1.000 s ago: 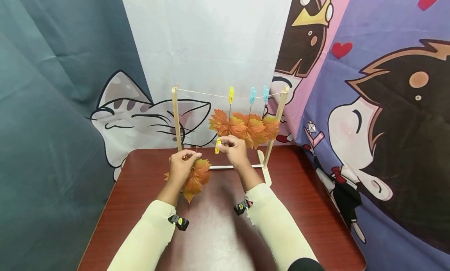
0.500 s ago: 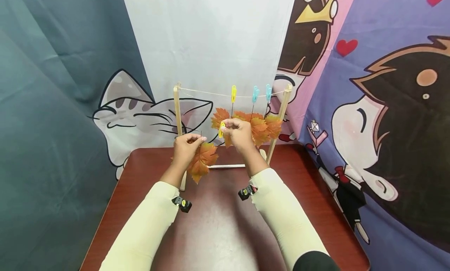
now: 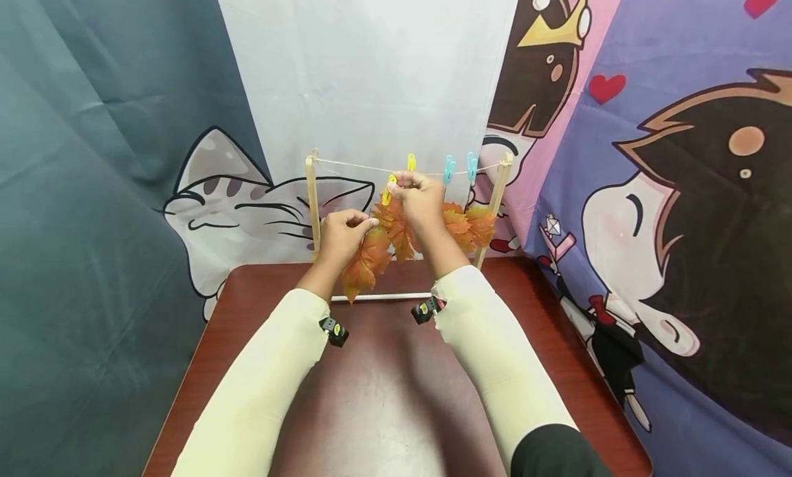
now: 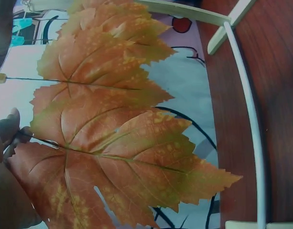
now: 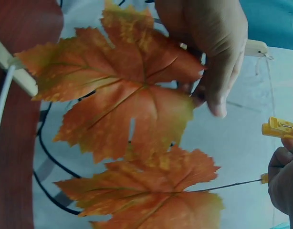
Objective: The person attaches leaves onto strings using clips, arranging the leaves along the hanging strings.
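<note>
My left hand (image 3: 344, 236) pinches an orange maple leaf (image 3: 368, 260) by its thin stem, and the leaf hangs below the fingers. My right hand (image 3: 421, 198) holds a yellow clothespin (image 3: 388, 190) between thumb and fingers, just under the string (image 3: 353, 164). Behind the right hand, more orange leaves (image 3: 473, 226) hang from the string on a yellow clothespin (image 3: 411, 162) and two light blue clothespins (image 3: 449, 168). In the left wrist view the held leaf (image 4: 137, 162) overlaps a hanging leaf (image 4: 108, 62). The right wrist view shows the yellow clothespin (image 5: 279, 127) apart from the string.
Wooden posts (image 3: 313, 202) stand at both ends of the string, joined low down by a white rod (image 3: 383, 297). The frame stands on a reddish-brown table (image 3: 365, 367). Printed cloth backdrops (image 3: 383, 64) hang close behind and to the right.
Both hands have risen toward the string, the left also moving right with the leaf. The right hand has brought the yellow clothespin up near string height, in front of the hanging leaves.
</note>
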The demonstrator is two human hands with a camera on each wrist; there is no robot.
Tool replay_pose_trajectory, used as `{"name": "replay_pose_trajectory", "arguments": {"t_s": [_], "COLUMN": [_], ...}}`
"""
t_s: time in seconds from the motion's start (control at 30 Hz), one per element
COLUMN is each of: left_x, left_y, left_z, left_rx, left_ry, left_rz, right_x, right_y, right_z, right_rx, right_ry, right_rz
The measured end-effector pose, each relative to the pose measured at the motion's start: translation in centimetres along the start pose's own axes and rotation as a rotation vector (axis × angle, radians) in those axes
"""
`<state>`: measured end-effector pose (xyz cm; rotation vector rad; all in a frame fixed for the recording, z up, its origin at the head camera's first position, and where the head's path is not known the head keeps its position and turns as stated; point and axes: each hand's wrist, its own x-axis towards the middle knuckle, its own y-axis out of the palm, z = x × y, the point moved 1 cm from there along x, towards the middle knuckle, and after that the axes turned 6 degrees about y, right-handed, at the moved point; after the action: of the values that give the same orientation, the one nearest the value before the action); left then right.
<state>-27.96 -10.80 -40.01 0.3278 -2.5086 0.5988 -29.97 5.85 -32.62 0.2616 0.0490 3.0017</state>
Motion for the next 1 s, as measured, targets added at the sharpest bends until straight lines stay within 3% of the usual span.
{"name": "replay_pose_trajectory", "arguments": {"t_s": [0.2, 0.37, 0.57, 0.77, 1.0], "left_x": [1.3, 1.8, 2.7, 3.3, 4.1], "left_y": [0.1, -0.1, 0.2, 0.7, 0.9], "left_z": [-0.4, -0.7, -1.3, -1.7, -1.7], "left_rx": [0.023, 0.029, 0.023, -0.037, 0.046], "left_ry": [0.013, -0.022, -0.078, -0.182, -0.174], "left_rz": [0.001, 0.033, 0.061, 0.043, 0.044], "right_x": [1.1, 1.9, 3.0, 3.8, 4.1], "right_y": [0.7, 1.6, 2.3, 2.8, 3.3], "right_z": [2.3, 3.8, 5.6, 6.9, 6.8], "right_rx": [0.041, 0.039, -0.086, -0.223, -0.316], "right_ry": [0.026, 0.032, 0.02, 0.029, 0.108], "right_rz": [-0.015, 0.018, 0.036, 0.003, -0.02]}}
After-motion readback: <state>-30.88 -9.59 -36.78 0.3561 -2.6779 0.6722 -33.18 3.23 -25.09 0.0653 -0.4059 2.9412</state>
